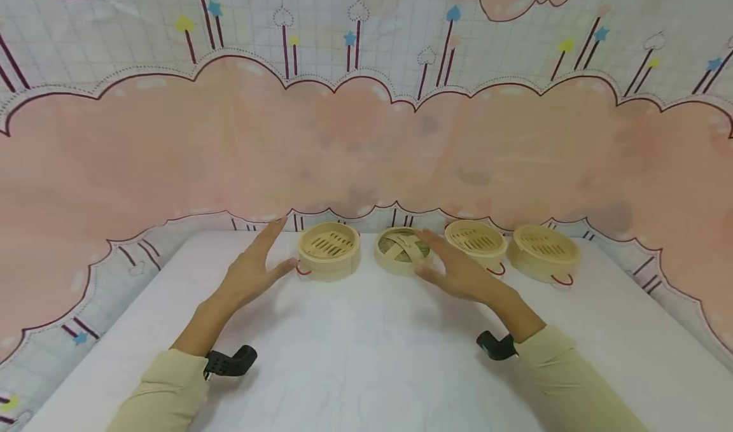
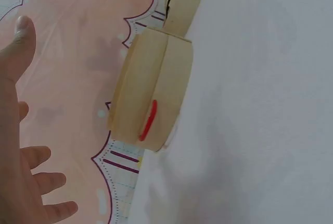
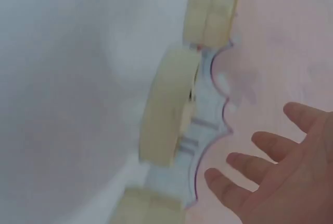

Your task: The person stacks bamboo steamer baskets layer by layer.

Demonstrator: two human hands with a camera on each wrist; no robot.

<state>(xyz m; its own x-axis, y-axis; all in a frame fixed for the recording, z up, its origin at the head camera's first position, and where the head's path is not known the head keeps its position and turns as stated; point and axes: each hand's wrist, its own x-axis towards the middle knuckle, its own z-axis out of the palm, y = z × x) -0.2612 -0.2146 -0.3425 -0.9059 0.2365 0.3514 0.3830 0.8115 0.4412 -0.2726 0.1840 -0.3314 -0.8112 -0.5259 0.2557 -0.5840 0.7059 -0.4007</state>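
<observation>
In the head view my left hand (image 1: 252, 271) hovers with fingers extended just left of a round bamboo steamer (image 1: 329, 263) with a slotted top. Its thumb tip comes right at the steamer's red loop (image 1: 303, 271). My right hand (image 1: 458, 274), thumb and fingers spread, overlaps the right rim of a smaller steamer (image 1: 395, 265) with crossed woven strips on top. Both wrist views show each hand empty: the left hand (image 2: 10, 146) beside the slotted steamer (image 2: 156, 88), the right hand (image 3: 286, 166) apart from the woven one (image 3: 166, 109).
Two more slotted steamers, one (image 1: 476, 240) behind the right hand and another (image 1: 544, 254) at far right, carry red loops. All stand along the back of the white table (image 1: 355, 355). A patterned cloth (image 1: 366, 146) hangs behind. Each wrist wears a black camera (image 1: 231, 361).
</observation>
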